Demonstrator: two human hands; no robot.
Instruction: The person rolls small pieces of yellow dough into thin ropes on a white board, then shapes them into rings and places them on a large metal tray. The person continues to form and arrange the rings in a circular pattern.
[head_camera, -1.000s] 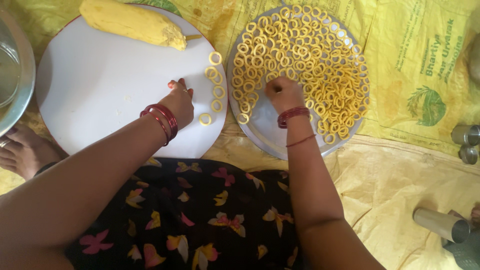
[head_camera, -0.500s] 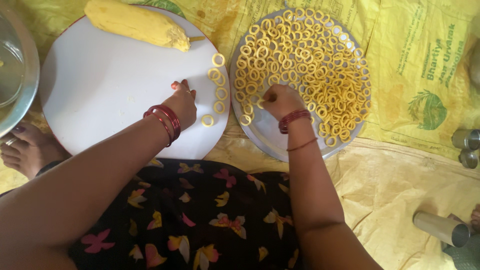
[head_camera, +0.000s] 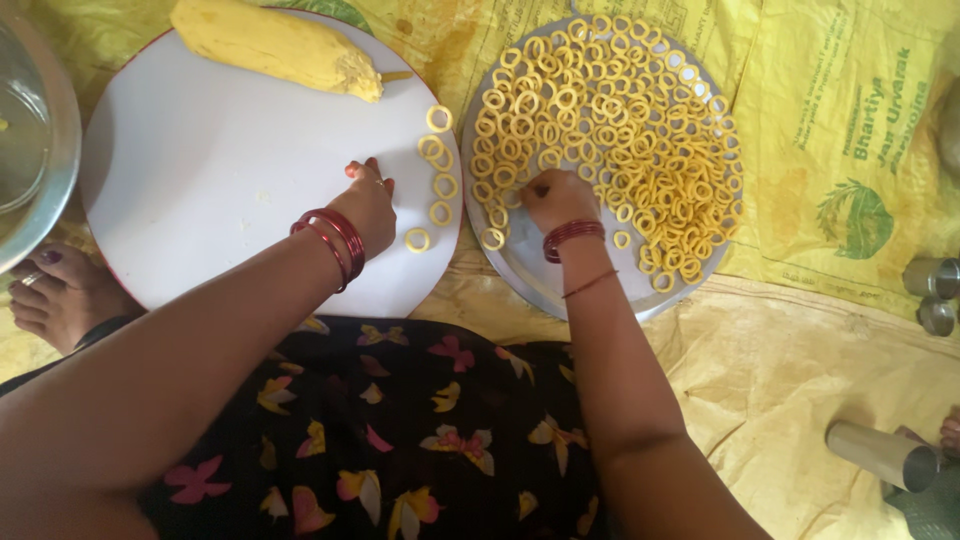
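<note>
**Working dough rings between a white board and a metal tray**

Sitting on the floor, the person wears a dark dress (head_camera: 400, 440) with a butterfly print, nearest the camera, and both forearms reach out over it. Just beyond the dress lies the round white board (head_camera: 200, 180). The left hand (head_camera: 365, 205), with red bangles (head_camera: 335, 240) at the wrist, rests on the board's right part, fingers curled down; whether it grips anything cannot be told. Right of that hand, a short column of yellow dough rings (head_camera: 438, 165) lies along the board's right edge. Right of the board sits a round metal tray (head_camera: 540, 280) crowded with many more rings. The right hand (head_camera: 555, 200) rests on the tray's near-left part, fingers bunched down among the rings, seemingly pinching one. At the board's far edge lies a long yellow dough roll (head_camera: 275, 45). Left of the board, a bare foot (head_camera: 60, 295) and a steel bowl (head_camera: 50, 140) show.
</note>
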